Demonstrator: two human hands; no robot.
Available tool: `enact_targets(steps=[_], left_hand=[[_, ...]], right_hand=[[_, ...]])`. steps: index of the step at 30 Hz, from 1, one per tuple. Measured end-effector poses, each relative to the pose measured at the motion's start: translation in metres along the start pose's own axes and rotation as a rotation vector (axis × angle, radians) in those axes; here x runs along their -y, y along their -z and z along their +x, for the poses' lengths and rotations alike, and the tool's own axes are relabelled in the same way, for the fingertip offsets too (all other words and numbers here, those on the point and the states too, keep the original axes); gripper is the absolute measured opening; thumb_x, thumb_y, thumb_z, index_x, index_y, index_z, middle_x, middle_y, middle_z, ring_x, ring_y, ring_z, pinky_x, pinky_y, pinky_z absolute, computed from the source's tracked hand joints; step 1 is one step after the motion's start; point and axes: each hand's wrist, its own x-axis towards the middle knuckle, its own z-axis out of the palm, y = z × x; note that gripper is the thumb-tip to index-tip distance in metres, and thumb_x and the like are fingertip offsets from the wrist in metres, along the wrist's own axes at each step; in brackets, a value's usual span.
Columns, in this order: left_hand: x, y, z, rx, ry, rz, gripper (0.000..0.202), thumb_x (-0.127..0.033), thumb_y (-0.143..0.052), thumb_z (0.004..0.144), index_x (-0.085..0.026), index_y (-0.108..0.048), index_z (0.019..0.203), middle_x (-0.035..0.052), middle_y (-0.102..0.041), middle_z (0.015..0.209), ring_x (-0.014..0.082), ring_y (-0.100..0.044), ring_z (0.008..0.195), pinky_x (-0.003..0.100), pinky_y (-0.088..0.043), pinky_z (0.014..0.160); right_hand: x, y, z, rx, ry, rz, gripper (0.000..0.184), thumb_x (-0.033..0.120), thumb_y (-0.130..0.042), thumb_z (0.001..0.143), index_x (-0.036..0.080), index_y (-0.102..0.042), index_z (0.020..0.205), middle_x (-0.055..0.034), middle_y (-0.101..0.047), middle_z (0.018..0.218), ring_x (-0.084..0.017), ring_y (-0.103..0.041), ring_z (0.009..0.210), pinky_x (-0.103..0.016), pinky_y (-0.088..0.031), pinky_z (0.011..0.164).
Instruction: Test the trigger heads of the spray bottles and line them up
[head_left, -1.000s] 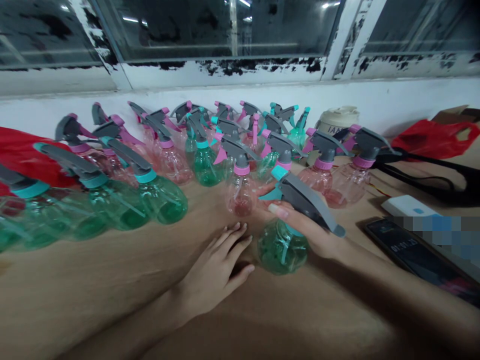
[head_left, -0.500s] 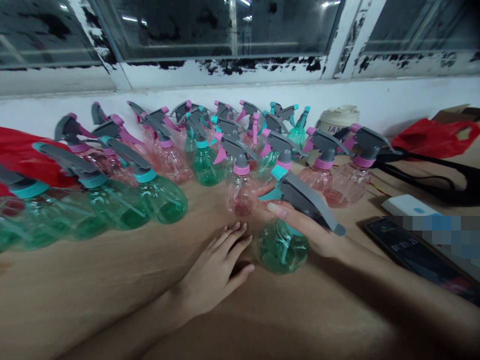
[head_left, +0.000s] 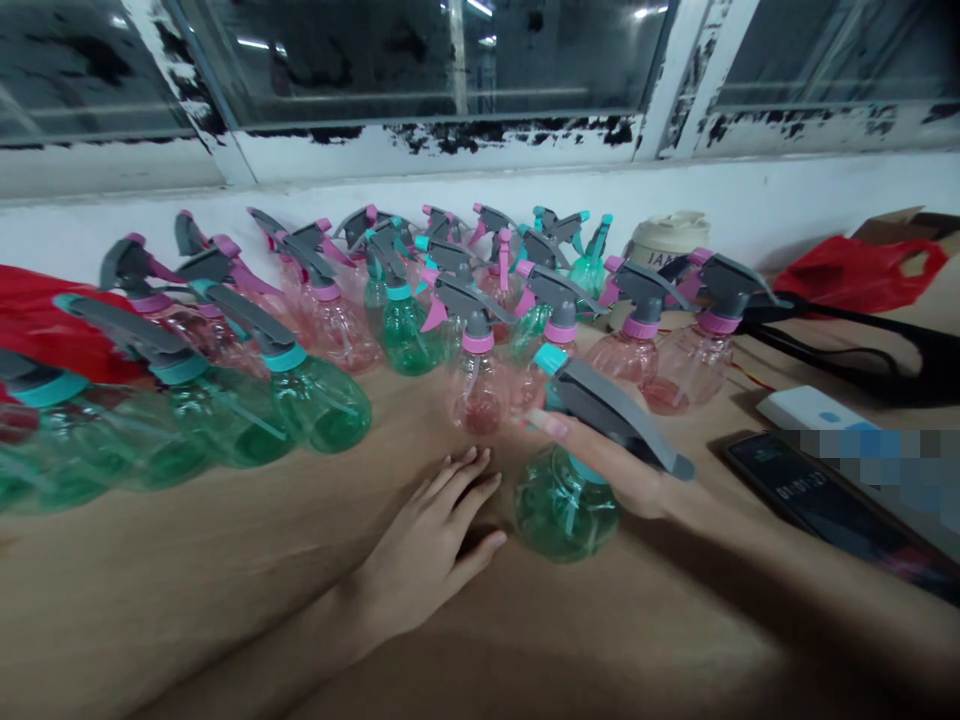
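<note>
My right hand (head_left: 611,450) is wrapped round the neck and trigger of a green spray bottle (head_left: 562,515) with a turquoise collar and a grey head. The bottle stands on the wooden table (head_left: 247,570), its turquoise nozzle facing away to the left. Fingers hide most of its trigger. My left hand (head_left: 435,535) lies flat on the tabletop, left of that bottle, fingers spread and holding nothing. Just beyond its fingertips stands a pink spray bottle (head_left: 478,400) with a pink collar.
Several green spray bottles (head_left: 319,405) line the left; pink ones (head_left: 686,365) stand behind the held bottle. A phone (head_left: 817,500), a white device (head_left: 814,408), a black strap (head_left: 900,345) and a red bag (head_left: 862,275) lie right. Another red bag (head_left: 67,320) is left, a cream tub (head_left: 667,235) near the wall.
Less of the held bottle's turquoise trigger shows now, and my right fingers are drawn in closer to its neck. My left hand stays flat in place. The view has shifted slightly.
</note>
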Motion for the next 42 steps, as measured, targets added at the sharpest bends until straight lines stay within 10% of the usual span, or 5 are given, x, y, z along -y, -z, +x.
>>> enact_targets(steps=[6, 14, 42], left_hand=[[-0.0001, 0.0002, 0.0009, 0.000, -0.004, 0.006, 0.046, -0.039, -0.049, 0.096, -0.016, -0.043, 0.135, 0.0115, -0.042, 0.145, 0.0263, -0.035, 0.134, 0.047, -0.034, 0.108], [-0.0001, -0.0006, 0.0011, 0.002, -0.008, 0.027, 0.047, -0.039, -0.050, 0.095, -0.014, -0.044, 0.134, 0.0125, -0.043, 0.144, 0.0272, -0.037, 0.133, 0.048, -0.034, 0.108], [-0.0004, -0.0002, 0.0007, 0.008, -0.008, 0.018, 0.046, -0.038, -0.050, 0.095, -0.014, -0.045, 0.134, 0.0119, -0.042, 0.144, 0.0268, -0.035, 0.135, 0.047, -0.033, 0.108]], right_hand=[[-0.0022, -0.0045, 0.0004, 0.052, -0.049, 0.173, 0.031, 0.046, -0.057, 0.084, 0.024, -0.060, 0.106, -0.0035, -0.067, 0.100, -0.021, -0.065, 0.091, -0.036, -0.051, 0.085], [0.0028, 0.0002, -0.0003, -0.014, 0.011, 0.081, 0.029, 0.050, -0.062, 0.079, 0.024, -0.063, 0.092, -0.0003, -0.062, 0.072, -0.018, -0.059, 0.065, -0.033, -0.048, 0.060], [0.0001, -0.0028, 0.0007, -0.001, 0.025, 0.161, 0.031, 0.044, -0.063, 0.081, 0.023, -0.063, 0.103, -0.0025, -0.069, 0.092, -0.020, -0.066, 0.083, -0.034, -0.052, 0.076]])
